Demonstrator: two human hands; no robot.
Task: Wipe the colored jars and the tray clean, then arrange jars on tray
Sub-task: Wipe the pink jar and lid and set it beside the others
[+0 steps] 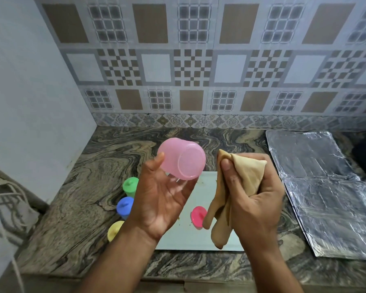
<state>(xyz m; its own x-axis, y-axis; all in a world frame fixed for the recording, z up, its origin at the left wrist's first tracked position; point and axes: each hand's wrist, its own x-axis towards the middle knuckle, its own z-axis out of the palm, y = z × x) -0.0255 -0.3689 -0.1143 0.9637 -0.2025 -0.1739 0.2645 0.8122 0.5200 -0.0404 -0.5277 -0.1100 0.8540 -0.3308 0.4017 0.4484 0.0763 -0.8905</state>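
Note:
My left hand [163, 197] holds a translucent pink jar [182, 158] tipped on its side above the counter, its base facing me. A tan cloth [241, 172] is bunched in my right hand [251, 199], just right of the jar and apart from it, with a tail hanging down. Below my hands lies the pale flat tray [203, 187], with crumbs on it. A pink lid [198, 215] rests on the tray. Left of the tray stand a green jar [130, 186], a blue jar [124, 207] and a yellow jar [114, 229], all lidded.
The marbled counter [76, 204] ends at a tiled wall behind and a plain wall on the left. Foil-covered sheets [325, 197] lie at the right. Cables [6, 199] hang off the counter's left end.

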